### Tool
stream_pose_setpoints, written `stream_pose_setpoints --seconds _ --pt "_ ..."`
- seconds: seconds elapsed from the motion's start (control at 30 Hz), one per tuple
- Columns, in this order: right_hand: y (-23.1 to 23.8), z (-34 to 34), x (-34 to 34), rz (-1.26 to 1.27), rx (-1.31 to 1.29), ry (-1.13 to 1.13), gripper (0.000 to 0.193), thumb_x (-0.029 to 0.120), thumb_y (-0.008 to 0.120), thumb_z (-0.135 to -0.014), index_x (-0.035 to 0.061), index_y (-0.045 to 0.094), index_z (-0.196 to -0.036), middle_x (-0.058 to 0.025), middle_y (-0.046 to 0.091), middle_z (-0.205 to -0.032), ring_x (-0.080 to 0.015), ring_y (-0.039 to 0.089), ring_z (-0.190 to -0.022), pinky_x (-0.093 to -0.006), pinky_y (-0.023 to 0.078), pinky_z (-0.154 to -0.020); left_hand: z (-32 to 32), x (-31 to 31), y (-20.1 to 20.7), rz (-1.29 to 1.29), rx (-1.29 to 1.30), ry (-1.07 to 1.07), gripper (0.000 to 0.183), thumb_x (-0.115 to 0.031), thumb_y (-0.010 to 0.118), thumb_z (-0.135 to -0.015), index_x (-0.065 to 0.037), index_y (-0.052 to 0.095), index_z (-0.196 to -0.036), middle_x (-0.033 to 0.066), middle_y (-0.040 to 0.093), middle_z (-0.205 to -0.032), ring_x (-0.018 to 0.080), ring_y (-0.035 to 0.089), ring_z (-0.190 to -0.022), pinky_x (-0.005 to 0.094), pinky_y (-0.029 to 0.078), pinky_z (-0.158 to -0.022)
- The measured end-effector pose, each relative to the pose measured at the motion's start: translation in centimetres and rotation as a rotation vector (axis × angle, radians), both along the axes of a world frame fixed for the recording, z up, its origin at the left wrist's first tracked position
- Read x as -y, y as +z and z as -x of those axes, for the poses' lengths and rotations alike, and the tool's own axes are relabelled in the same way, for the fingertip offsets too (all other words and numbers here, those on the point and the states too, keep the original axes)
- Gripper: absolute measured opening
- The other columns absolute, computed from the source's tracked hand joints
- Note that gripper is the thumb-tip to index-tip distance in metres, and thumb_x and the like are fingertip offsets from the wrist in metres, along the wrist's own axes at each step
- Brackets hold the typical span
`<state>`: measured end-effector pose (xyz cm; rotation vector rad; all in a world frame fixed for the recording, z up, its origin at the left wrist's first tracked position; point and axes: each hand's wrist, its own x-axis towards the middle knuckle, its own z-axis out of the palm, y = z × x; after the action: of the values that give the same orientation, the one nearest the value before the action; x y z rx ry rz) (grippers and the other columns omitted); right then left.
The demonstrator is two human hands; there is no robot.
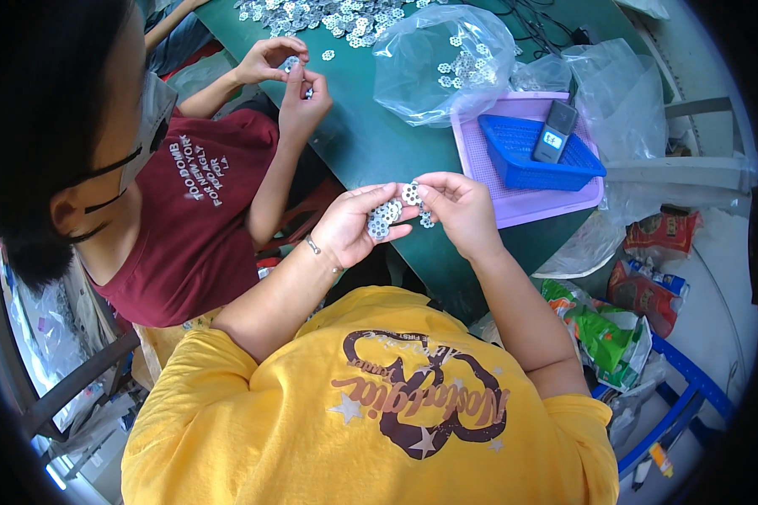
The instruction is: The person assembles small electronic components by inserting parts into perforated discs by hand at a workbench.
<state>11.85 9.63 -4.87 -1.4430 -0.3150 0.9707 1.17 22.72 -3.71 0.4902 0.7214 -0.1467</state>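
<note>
Several flower-shaped perforated metal pieces (381, 220) lie in the palm and between the fingers of my left hand (345, 223), palm up. My right hand (465, 212) pinches one such metal piece (410, 194) by its edge, just above the left fingertips. Below the right fingers another metal piece (426, 220) shows in part; which hand bears it I cannot tell. Both hands are over the near edge of the green table (354, 139). Part of the left hand's stack is hidden behind its thumb.
A co-worker's hands (290, 84) hold similar pieces at the left. Loose metal pieces (337, 17) are heaped at the far edge. A clear plastic bag (404, 67) holds more. On the right, a lilac tray (501, 206) carries a blue basket (514, 160) with a dark handheld device (556, 132).
</note>
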Motion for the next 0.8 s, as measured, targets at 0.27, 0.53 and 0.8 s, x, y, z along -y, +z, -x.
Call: stream_pose_setpoints --seconds 0.27,0.53,0.8 --pt "1.0 -0.1 0.6 -0.062 -0.139 -0.039 0.016 0.003 0.055 -0.079 -0.0042 0.058 -0.093 -0.0062 0.059 -0.077 -0.0081 0.054 -0.064 -0.0186 0.045 -0.054 -0.2 0.4 0.7 -0.171 0.034 -0.041 0.019 -0.013 0.060 -0.079 0.000 0.058 -0.092 0.0059 0.062 -0.079 0.0089 0.059 -0.066 0.0192 0.049 -0.052" --pt "0.6 0.4 0.9 -0.171 0.266 -0.085 0.008 -0.002 0.058 -0.074 -0.0012 0.059 -0.082 -0.0048 0.059 -0.078 -0.0082 0.056 -0.066 -0.0190 0.045 -0.057 -0.5 0.7 1.2 -0.161 0.016 -0.008 0.015 -0.016 0.054 -0.083 -0.001 0.057 -0.085 0.0064 0.061 -0.074 0.0106 0.058 -0.062 0.0200 0.048 -0.049" --pt "0.7 0.3 0.9 -0.244 0.484 -0.111 0.008 -0.004 0.058 -0.072 -0.0004 0.059 -0.079 -0.0062 0.057 -0.077 -0.0104 0.056 -0.067 -0.0201 0.045 -0.058 -0.6 0.7 1.6 -0.145 0.046 0.010 0.014 -0.016 0.054 -0.083 -0.002 0.056 -0.083 0.0071 0.061 -0.076 0.0112 0.059 -0.062 0.0201 0.048 -0.050"
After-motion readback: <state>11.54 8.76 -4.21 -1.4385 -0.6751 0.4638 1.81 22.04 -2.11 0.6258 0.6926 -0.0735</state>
